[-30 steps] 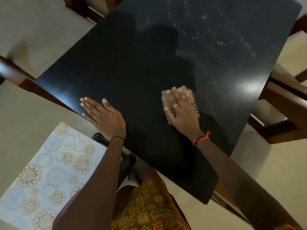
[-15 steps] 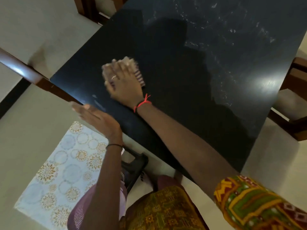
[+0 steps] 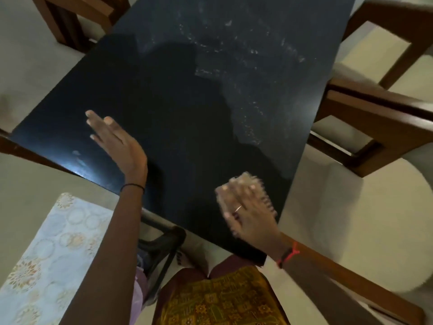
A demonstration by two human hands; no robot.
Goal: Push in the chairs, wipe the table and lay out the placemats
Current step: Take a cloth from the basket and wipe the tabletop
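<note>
The black table [image 3: 187, 95] fills the middle of the view, its far half streaked with pale smears. My right hand [image 3: 248, 214] lies flat with straight fingers on a pale fringed cloth [image 3: 263, 191] at the table's near right corner, blurred by motion. My left hand [image 3: 114, 139] is spread flat with straight fingers over the table's near left part, holding nothing. A light blue patterned placemat [image 3: 46, 259] lies low at the bottom left, off the table.
Wooden chairs with cream seats stand at the right [image 3: 379, 113] and at the far left corner [image 3: 79, 15]. A black chair frame [image 3: 164, 247] sits under the table's near edge by my legs. Pale floor surrounds the table.
My right hand has swept the cloth from the table's left side back to the near right corner. My left hand has moved from the table's edge onto the top.
</note>
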